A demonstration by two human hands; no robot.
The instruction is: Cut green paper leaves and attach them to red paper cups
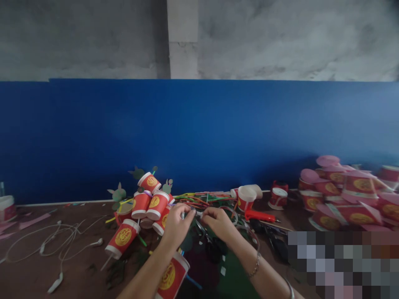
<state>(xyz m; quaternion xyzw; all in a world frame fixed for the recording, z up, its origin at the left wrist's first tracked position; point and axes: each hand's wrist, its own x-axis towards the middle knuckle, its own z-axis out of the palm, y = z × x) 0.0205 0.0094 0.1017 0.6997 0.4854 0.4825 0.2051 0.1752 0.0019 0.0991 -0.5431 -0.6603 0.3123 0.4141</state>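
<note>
Two hands, left hand [177, 226] and right hand [220, 222], are pinching a small white piece [199, 214] over the brown table [37, 274] by a blue wall [199, 133]; I am counting about seven red cups [141, 204] left of the fingers.

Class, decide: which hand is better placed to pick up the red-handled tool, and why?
Probably the right hand: it is nearer the red-handled tool, while the left hand is farther off, next to the red cups.

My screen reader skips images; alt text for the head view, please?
A left hand and right hand meet fingertip to fingertip over a brown table, on something too small to identify. Red, gold-emblemed paper cups lie piled beside them, before a blue wall.
</note>
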